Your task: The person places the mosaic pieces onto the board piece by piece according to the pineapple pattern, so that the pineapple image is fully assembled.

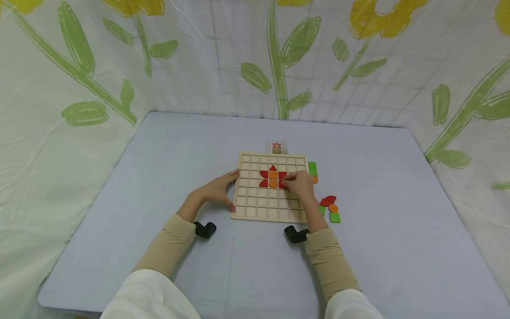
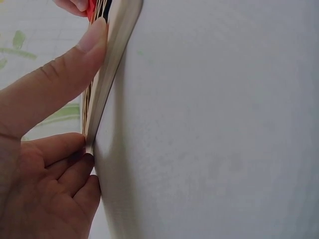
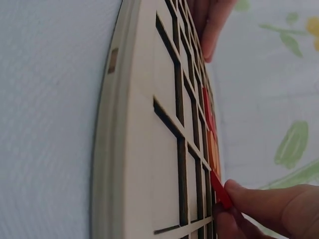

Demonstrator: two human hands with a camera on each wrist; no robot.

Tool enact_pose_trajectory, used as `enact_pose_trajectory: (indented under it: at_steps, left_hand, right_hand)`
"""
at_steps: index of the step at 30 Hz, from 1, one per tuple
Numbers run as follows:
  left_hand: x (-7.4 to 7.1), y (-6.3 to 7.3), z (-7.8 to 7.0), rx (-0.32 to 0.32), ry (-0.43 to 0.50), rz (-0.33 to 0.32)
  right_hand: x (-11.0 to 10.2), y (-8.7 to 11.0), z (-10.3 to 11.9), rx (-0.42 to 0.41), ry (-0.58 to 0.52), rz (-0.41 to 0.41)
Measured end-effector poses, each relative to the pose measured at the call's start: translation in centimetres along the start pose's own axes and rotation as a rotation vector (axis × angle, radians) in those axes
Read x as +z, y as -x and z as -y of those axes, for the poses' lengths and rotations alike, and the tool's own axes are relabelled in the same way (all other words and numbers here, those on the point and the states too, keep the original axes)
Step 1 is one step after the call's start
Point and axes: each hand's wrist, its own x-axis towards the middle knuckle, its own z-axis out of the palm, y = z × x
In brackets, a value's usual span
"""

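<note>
A wooden grid board lies on the table. On it sit a red triangle, an orange square, an orange circle and several red petal-shaped pieces. My right hand pinches a red petal-shaped piece between thumb and fingers, at the cell right of the orange circle. The piece tilts against the grid in the right wrist view. Along the board's left edge, my left hand is spread wide, its thumb near the front corner and its fingers touching further back.
A small pattern card lies behind the board. Right of the board are green squares, an orange circle and red pieces. Black wrist cameras sit below both wrists. A flower-printed curtain surrounds the table.
</note>
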Motion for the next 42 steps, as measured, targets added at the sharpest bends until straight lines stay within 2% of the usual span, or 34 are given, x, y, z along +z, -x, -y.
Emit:
enact_pose_trajectory:
  at_steps: [14, 20, 33, 39, 42]
  left_hand:
    - [0.1, -0.2, 0.5, 0.026, 0.039, -0.007]
    - [0.2, -0.2, 0.4, 0.025, 0.046, -0.007]
    - [0.1, -0.2, 0.4, 0.020, 0.037, -0.010]
    - [0.1, -0.1, 0.5, 0.015, 0.040, -0.010]
    - [0.2, -0.2, 0.5, 0.016, 0.038, -0.011]
  right_hand:
    - [0.5, 0.3, 1.0, 0.028, 0.026, -0.044]
    - [0.6, 0.3, 0.8, 0.009, 0.073, -0.054]
    - [0.8, 0.4, 0.6, 0.007, 0.064, -0.072]
    - [0.0, 0.4, 0.1, -0.027, 0.004, -0.056]
    - [-1.1, 0.3, -0.8, -0.031, -0.018, -0.081]
